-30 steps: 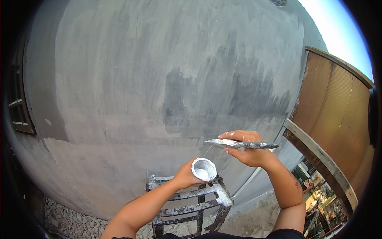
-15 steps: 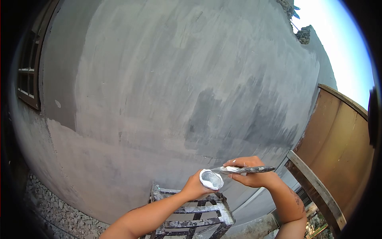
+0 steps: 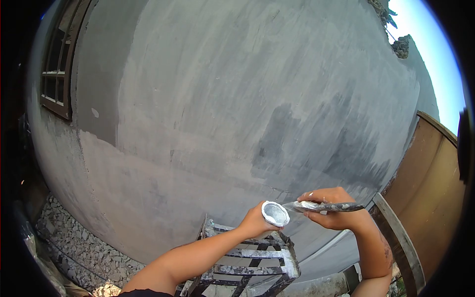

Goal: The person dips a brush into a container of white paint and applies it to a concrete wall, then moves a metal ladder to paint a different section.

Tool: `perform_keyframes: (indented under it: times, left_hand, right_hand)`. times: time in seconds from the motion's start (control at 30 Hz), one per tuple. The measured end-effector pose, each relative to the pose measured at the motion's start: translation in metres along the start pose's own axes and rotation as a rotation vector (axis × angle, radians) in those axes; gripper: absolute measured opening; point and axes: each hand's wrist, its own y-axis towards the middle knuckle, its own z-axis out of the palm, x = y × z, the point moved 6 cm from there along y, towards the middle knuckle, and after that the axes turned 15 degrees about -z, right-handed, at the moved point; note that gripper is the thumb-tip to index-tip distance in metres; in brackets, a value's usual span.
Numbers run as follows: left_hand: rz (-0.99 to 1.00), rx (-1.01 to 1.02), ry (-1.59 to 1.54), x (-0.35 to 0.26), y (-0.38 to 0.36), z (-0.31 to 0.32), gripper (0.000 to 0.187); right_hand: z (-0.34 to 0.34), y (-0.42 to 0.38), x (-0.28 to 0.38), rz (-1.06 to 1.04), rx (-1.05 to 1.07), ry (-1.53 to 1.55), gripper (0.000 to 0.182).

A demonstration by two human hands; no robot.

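Wrapped round a small white-rimmed cup point(image 3: 275, 214) is my left hand point(image 3: 257, 222); pale paint coats the inside of the cup. My right hand point(image 3: 329, 208) pinches a paint-smeared brush point(image 3: 341, 207), its handle pointing right and its bristles at the cup's right rim. Whether the bristles touch the rim I cannot tell. Behind both hands rises a grey wall point(image 3: 198, 99) with streaky coating and darker patches point(image 3: 282, 133) above the brush.
Below my hands stands a paint-spattered slatted metal rack point(image 3: 247, 270). Gravel point(image 3: 81, 242) lies along the wall's foot at lower left. A framed window point(image 3: 58, 74) is at upper left, a brown panel point(image 3: 433, 188) at right, with a wooden plank point(image 3: 401, 237) before it.
The view has shifted, so the wall, rack and both hands appear farther right. The cup and brush remain held close together, the brush handle now more level.
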Motion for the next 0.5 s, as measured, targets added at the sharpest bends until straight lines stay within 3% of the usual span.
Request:
perform_keyframes:
  times: [0.5]
  left_hand:
    - [0.000,0.018,0.019,0.002,0.004,-0.002,0.082]
  right_hand:
    - [-0.051,0.014,0.005,-0.043,-0.058,-0.147,0.035]
